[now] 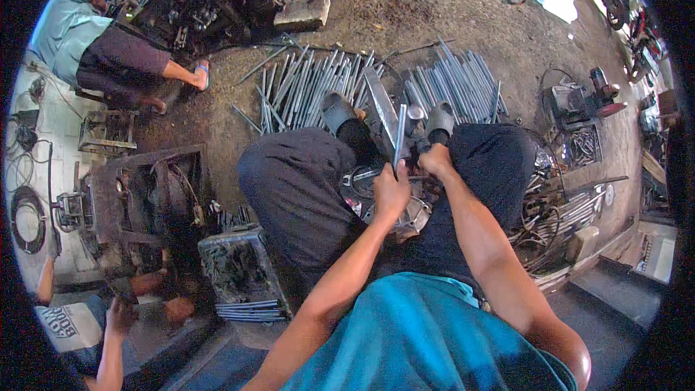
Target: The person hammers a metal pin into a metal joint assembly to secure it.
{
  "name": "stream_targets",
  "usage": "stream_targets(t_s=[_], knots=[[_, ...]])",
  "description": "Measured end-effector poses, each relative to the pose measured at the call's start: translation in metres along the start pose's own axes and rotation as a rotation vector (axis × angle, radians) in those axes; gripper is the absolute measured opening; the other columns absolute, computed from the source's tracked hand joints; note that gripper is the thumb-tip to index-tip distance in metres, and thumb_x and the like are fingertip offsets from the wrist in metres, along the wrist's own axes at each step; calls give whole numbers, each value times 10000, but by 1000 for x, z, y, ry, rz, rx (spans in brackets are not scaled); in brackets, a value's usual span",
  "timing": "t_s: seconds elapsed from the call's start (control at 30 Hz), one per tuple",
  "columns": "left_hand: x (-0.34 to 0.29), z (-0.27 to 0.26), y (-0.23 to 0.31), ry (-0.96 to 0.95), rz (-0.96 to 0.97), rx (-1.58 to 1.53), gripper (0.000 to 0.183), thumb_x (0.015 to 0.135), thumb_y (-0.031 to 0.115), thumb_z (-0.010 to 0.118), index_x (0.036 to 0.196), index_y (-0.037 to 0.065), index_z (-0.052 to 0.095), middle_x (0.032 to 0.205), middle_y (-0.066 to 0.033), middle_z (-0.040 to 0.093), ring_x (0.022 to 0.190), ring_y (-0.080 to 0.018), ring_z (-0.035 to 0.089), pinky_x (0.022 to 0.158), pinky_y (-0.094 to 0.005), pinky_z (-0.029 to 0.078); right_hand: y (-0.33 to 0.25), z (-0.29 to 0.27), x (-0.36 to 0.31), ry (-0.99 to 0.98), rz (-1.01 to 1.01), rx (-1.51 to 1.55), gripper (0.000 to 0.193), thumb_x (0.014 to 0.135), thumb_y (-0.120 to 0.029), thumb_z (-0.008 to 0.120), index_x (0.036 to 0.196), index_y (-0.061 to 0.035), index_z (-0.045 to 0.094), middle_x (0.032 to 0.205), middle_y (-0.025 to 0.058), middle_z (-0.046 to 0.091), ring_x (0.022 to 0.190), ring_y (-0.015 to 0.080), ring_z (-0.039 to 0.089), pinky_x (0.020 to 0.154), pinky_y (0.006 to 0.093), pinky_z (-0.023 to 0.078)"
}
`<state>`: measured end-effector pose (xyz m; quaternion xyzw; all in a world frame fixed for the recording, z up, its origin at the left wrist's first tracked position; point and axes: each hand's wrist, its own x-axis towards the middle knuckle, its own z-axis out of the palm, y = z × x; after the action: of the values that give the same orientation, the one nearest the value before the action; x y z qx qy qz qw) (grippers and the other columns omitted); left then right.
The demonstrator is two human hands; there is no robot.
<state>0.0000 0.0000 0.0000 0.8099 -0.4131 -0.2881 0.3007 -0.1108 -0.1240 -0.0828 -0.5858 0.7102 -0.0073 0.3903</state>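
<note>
My left hand is closed around a thin metal rod, which stands nearly upright out of the fist between my knees. Just right of it, my right hand is closed on something dark, whose kind I cannot make out. Beyond that hand shows a rounded metal head; whether it belongs to what the hand grips, I cannot tell. A long flat metal bar slants behind the rod. Below the hands, partly covered by them, sits a metal piece.
Beyond my feet lie two heaps of metal rods, a left heap and a right heap. A motor-driven machine stands at the right. A dark box-like stand is by my left knee. Two people sit at the left, one far, one near.
</note>
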Motion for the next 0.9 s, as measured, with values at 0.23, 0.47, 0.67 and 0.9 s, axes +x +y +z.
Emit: stream_targets(t_s=[0.23,0.47,0.67,0.9], knots=[[-69,-17,2,157,388,-138,425,954,362,463,904,-53,541,548,-128,572,520,-334,590,486,-443,426,46,-4,-26,-21,-13,-94,410,558,-179,715,847,107,662,978,292,644,933,352,656,783,397,526],[-90,-41,21,18,225,-411,371,954,308,506,882,-56,520,479,-66,525,374,-154,525,384,-293,419,48,-4,-24,171,7,-23,328,564,-165,736,783,74,682,781,224,677,736,314,688,725,395,540],[-80,-30,-4,197,461,-230,402,927,334,557,844,-60,545,479,-88,538,407,-183,575,403,-309,441,43,-6,-39,224,34,62,360,557,-172,747,805,77,673,797,212,680,729,308,684,703,383,538],[-85,-43,20,118,393,-116,455,922,388,545,877,-64,564,635,-210,608,563,-348,618,548,-406,478,23,-36,-74,173,4,232,322,573,-164,732,793,63,672,762,187,679,664,288,677,633,352,534]])
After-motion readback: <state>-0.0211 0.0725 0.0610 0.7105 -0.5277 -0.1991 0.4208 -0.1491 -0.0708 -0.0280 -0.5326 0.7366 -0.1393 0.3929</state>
